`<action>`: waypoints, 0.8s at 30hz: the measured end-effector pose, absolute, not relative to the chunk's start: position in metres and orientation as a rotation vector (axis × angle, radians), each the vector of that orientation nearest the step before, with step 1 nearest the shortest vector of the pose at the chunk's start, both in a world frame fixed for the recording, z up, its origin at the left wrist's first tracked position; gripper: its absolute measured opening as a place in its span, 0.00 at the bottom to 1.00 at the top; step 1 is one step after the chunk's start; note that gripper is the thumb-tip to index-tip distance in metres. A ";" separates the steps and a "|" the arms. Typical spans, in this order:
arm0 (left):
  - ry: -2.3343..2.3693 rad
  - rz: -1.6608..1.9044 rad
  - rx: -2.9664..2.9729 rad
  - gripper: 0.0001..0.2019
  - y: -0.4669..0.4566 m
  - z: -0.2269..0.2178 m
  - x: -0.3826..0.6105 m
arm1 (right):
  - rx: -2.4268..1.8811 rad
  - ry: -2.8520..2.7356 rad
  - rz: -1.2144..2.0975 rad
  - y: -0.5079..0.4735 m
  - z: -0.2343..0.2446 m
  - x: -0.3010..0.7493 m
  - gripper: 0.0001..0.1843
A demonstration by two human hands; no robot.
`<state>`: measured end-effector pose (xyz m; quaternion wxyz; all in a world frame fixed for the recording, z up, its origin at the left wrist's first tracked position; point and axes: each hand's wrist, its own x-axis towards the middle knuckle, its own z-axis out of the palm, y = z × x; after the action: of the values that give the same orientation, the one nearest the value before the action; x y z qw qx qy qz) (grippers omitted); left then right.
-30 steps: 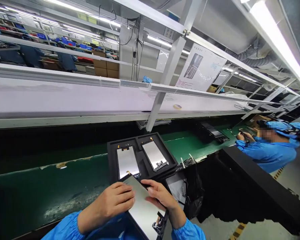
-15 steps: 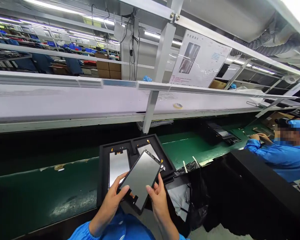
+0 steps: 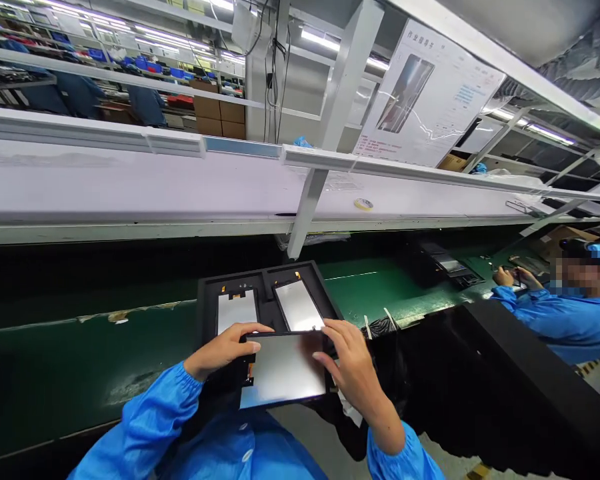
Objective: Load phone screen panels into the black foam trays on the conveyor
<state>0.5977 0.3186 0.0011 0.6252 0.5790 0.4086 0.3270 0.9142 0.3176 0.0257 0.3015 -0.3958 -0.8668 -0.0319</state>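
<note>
A flat display panel [image 3: 285, 373], silvery with a dark edge, is held sideways between my two hands in front of my body. My left hand [image 3: 230, 350] pinches its upper left corner, thumb on the silvery face, close to a small orange flex cable. My right hand [image 3: 350, 360] grips the upper right corner, with thumb and fingers over the edge. Just beyond, a black tray [image 3: 267, 287] lies on the green bench. One panel [image 3: 236, 310] sits in its left compartment and another panel [image 3: 299, 305] in the right one, both partly covered by what I hold.
The green bench [image 3: 80, 367] runs left and right under a white shelf [image 3: 180, 190]. A shelf post [image 3: 305, 213] stands behind the tray. To the right are a black bag [image 3: 395, 360], a black partition [image 3: 530, 353] and a co-worker in a blue sleeve [image 3: 530, 310]. A tape roll [image 3: 363, 205] lies on the shelf.
The panel has turned from a slanted, upright position to lying sideways, its long edge level. My right hand has moved up and right along it, uncovering more of the right tray panel.
</note>
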 end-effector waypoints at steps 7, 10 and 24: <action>0.729 0.652 1.229 0.20 0.347 -0.006 0.621 | -1.257 -2.577 0.921 0.347 0.023 0.897 0.31; 0.741 0.668 1.208 0.19 0.349 -0.012 0.625 | -1.322 -2.429 1.011 0.355 0.013 0.903 0.28; 1.042 0.938 1.299 0.20 0.341 -0.006 0.635 | -1.111 -2.146 0.043 0.357 0.000 0.931 0.25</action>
<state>0.6352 0.3413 -0.0063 0.5770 0.5552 0.4452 0.4008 0.9311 0.3574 0.0000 0.3545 -0.4300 -0.8302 0.0165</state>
